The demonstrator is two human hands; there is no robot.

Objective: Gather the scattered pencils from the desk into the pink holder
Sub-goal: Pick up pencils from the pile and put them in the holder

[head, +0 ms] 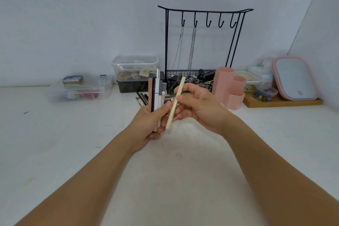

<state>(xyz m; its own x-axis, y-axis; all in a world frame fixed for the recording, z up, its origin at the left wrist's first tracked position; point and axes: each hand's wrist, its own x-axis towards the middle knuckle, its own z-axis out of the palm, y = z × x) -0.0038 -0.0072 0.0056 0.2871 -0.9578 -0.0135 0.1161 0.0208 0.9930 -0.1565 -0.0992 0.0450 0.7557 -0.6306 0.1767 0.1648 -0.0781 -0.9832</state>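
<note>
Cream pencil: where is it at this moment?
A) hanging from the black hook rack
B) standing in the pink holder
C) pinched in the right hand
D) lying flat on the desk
C: the right hand pinches the cream pencil in the air beside the bundle in the left hand.

Holder (229, 88) on counter (73, 152), right of wire rack (200, 46); loose pencils (142, 99) left of rack, before stacked tubs (134, 71); tray (282, 102) rightmost.

a white desk (55, 152) meets a plain pale wall (73, 14). a black wire hook stand (203, 42) stands against that wall; right of the stand, another wall (322, 24) forms a corner.
</note>
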